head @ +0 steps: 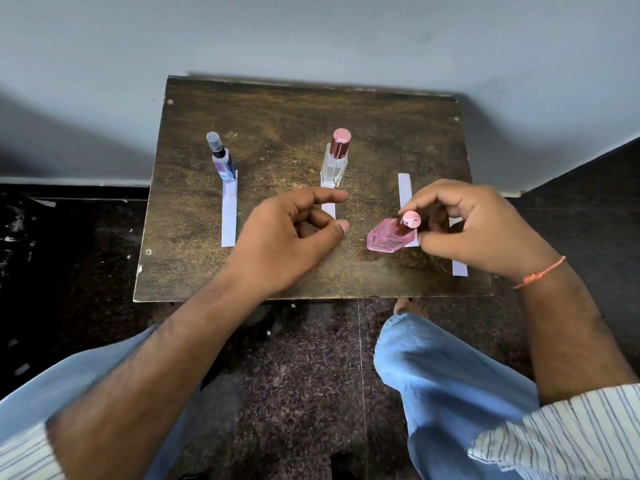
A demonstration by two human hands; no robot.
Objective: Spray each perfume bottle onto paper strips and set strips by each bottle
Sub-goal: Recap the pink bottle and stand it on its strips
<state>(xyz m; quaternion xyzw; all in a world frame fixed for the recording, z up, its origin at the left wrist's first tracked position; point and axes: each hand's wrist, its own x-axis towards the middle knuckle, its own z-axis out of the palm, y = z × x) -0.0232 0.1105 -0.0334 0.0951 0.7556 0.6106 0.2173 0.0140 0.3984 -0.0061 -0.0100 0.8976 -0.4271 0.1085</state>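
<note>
Standing on a dark, worn wooden surface [284, 109] set against a pale wall: three perfume bottles and several white paper strips.

Blue bottle [224, 163]: far left, upright, clear cap on. One strip [229, 216] lies in front of it, its far end touching or tucked at the bottle's base.

Clear bottle [334, 164]: centre, upright, rose metallic cap on. A strip [328, 210] lies in front of it, mostly hidden behind the left hand.

Pink bottle [389, 234]: near right, faceted, pink cap on. The right hand [485, 230] pinches the cap, fingers [420, 202] curled round it. Whether its base rests on the surface cannot be told.

Further strips: one [404, 190] beyond the right hand; another [459, 268] at the near right edge, partly covered by that hand.

Left hand [287, 240]: hovering over the surface between the clear and pink bottles, fingers loosely curled, thumb apart, holding nothing.

Orange thread band [540, 273] on the right wrist.
</note>
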